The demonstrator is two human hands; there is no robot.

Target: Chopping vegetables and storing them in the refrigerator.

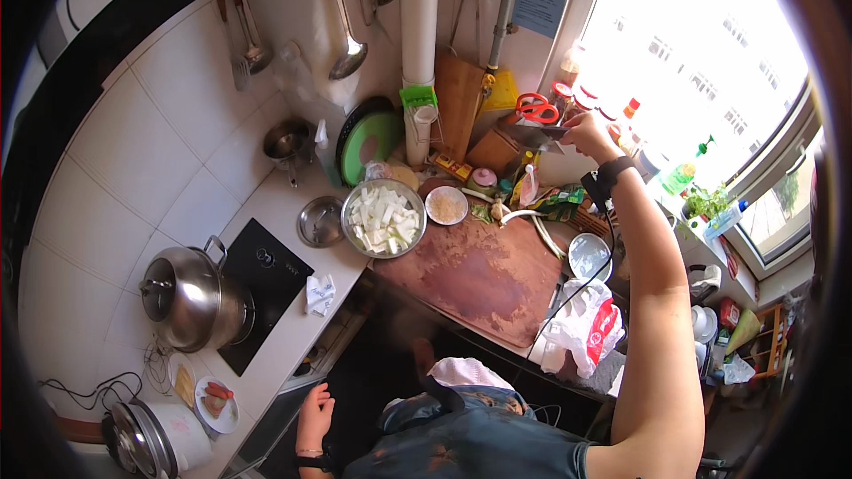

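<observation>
My right hand (587, 138) reaches up to the windowsill side and grips the handle of a kitchen knife (532, 136). The blade points left, close to a wooden knife block (494, 148); whether its tip enters the block cannot be told. Red-handled scissors (536, 108) stand just behind the blade. My left hand (315, 412) hangs low beside the counter, empty, its fingers loosely apart. Before me lies a worn wooden cutting board (476, 273). At its left corner stands a metal bowl (383, 218) of white chopped pieces, with a small bowl of minced food (446, 205) beside it.
A steel pot (193, 296) sits on the black cooktop (259, 266) at left. Green onions (547, 237), a white bowl (590, 257) and a plastic bag (582, 322) lie around the board's right side. Jars and bottles line the windowsill. A black cable hangs across the board's right edge.
</observation>
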